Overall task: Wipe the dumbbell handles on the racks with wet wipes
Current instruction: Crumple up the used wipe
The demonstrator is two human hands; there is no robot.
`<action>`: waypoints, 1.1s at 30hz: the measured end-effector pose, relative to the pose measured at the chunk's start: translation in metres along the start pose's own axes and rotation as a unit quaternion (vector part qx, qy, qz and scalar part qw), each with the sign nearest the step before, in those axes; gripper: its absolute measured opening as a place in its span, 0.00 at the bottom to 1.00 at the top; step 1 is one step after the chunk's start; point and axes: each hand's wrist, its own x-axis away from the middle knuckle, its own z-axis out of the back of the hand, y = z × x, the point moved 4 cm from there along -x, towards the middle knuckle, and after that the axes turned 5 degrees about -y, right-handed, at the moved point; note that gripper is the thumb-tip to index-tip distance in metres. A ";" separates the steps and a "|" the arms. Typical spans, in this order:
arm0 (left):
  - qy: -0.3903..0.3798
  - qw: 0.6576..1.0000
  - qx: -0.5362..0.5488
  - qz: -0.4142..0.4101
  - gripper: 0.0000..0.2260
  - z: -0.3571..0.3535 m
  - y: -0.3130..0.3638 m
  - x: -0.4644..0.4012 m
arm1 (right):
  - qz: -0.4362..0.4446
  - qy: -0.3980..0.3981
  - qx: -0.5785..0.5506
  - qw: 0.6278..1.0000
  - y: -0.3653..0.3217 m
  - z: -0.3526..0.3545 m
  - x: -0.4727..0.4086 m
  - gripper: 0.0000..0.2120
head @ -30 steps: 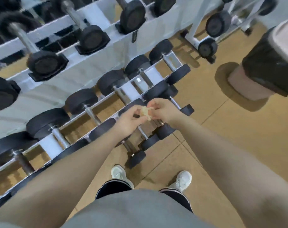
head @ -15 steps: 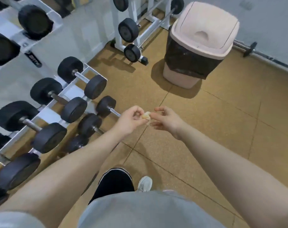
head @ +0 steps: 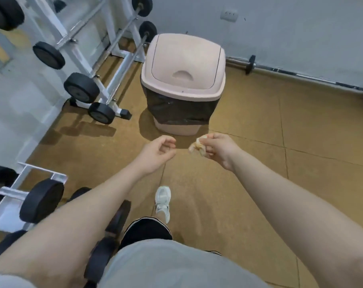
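Crumpled, yellow-stained wet wipe (head: pixel 197 146) sits pinched in our right hand (head: pixel 219 150); grip narrow, closed on it. Our left hand (head: pixel 157 152), just beside, is loosely curled and holds nothing. Beyond both stands a pink lidded bin (head: pixel 183 80); dumbbells (head: pixel 31 199) lie behind-left.

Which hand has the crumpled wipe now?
The right hand pinches the crumpled wipe; the left hand is loosely curled, holding nothing.

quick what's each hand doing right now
Left hand: fingers loosely curled, holding nothing.
Right hand: fingers pinch a crumpled wipe.
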 end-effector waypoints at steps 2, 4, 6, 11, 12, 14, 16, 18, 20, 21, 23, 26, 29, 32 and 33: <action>0.008 0.999 -0.022 0.031 0.14 0.032 0.005 -0.053 | -0.007 0.021 0.012 1.000 -0.040 0.017 -0.040 0.05; 0.017 0.997 -0.050 0.052 0.14 0.058 0.011 -0.104 | -0.006 0.041 0.026 0.999 -0.077 0.032 -0.076 0.05; 0.023 0.993 -0.095 0.061 0.14 0.078 0.017 -0.155 | 0.008 0.078 0.025 0.997 -0.111 0.046 -0.110 0.05; 0.012 0.982 -0.175 0.067 0.16 0.097 0.028 -0.276 | 0.014 0.089 0.024 0.996 -0.168 0.082 -0.196 0.05; -0.005 0.979 -0.195 0.057 0.17 0.097 0.027 -0.300 | 0.015 0.079 0.033 0.996 -0.179 0.088 -0.214 0.05; -0.032 0.963 -0.261 0.053 0.20 0.099 0.024 -0.348 | 0.021 0.058 0.051 0.997 -0.199 0.102 -0.256 0.04; -0.045 0.946 -0.313 0.066 0.23 0.102 0.020 -0.394 | 0.025 0.034 0.073 0.996 -0.219 0.115 -0.300 0.05; -0.048 0.945 -0.311 0.085 0.26 0.103 0.014 -0.440 | 0.028 0.011 0.112 0.993 -0.235 0.124 -0.345 0.04; -0.051 0.944 -0.304 0.115 0.29 0.105 0.004 -0.483 | 0.022 -0.006 0.161 0.987 -0.243 0.129 -0.387 0.04; -0.052 0.944 -0.301 0.126 0.30 0.106 -0.001 -0.503 | 0.024 -0.013 0.192 0.981 -0.246 0.130 -0.407 0.05; -0.054 0.945 -0.288 0.143 0.29 0.109 -0.012 -0.538 | 0.027 -0.035 0.277 0.960 -0.246 0.128 -0.446 0.06; -0.095 0.938 -0.280 0.182 0.19 0.104 -0.042 -0.576 | 0.044 -0.074 0.401 0.912 -0.249 0.123 -0.490 0.03; -0.152 0.903 -0.332 0.227 0.16 0.095 -0.068 -0.590 | 0.050 -0.099 0.440 0.891 -0.253 0.118 -0.525 0.03; -0.169 0.892 -0.365 0.205 0.17 0.089 -0.080 -0.603 | 0.059 -0.115 0.469 0.874 -0.251 0.112 -0.550 0.08; -0.167 0.895 -0.371 0.186 0.19 0.090 -0.082 -0.607 | 0.057 -0.117 0.481 0.867 -0.249 0.110 -0.555 0.07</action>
